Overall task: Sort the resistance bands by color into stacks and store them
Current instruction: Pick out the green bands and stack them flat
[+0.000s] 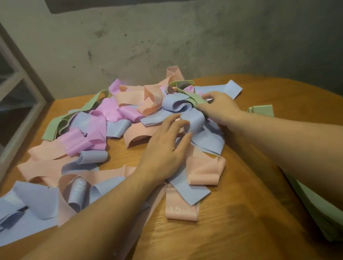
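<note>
Resistance bands [107, 137] in peach, blue, pink and green lie tangled in a loose heap across the wooden table [232, 240]. Nearest, at the right edge under the right forearm, a flat green stack [330, 218] is already laid out, so green looks like the colour being gathered first. Further in, the left hand [164, 152] rests on the heap with fingers spread, touching a curled blue band [195, 120], probably to pin the pile down. Beyond it, the right hand [221, 105] pinches a green band [197, 100] at the heap's far side, likely to draw it free. More folded green [262, 111] lies just right of that wrist. A grey wall [199, 41] stands behind.
</note>
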